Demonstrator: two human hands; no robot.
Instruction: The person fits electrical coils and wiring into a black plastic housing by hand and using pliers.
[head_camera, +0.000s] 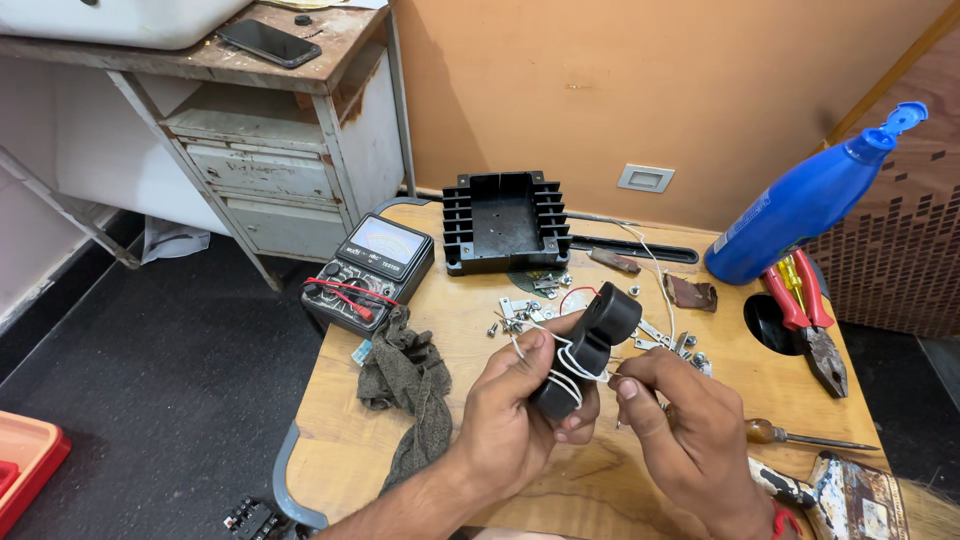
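Note:
My left hand (515, 405) grips a black plastic electrical part (590, 345) with two rounded lobes, held above the wooden table (470, 330). Thin white wires (565, 362) wrap around the part's middle. My right hand (680, 420) pinches the white wires at the part's right side, thumb and forefinger together. A red wire loop (577, 293) shows just behind the part.
A black finned housing (503, 220) stands at the back. An analog multimeter (370, 272) with red leads and a grey rag (412, 385) lie left. Several screws (525, 312) are scattered mid-table. A blue bottle (810, 200), red pliers (808, 320) and a screwdriver (800, 436) sit right.

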